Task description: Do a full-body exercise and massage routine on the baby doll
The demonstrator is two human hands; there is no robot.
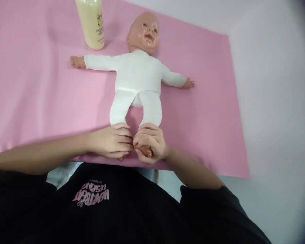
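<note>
A baby doll [138, 73] in a white bodysuit lies on its back on a pink mat [30, 88], arms spread, head toward the far side. My left hand [113, 141] is wrapped around the doll's foot on the left. My right hand [149, 144] is closed around the other foot, whose tan toes show between my fingers. Both hands touch each other at the mat's near edge.
A tall cream-yellow lotion bottle [91, 22] stands on the mat just left of the doll's head. The mat lies on a pale white table [274, 101], which shows bare to the right. My black shirt fills the bottom of the view.
</note>
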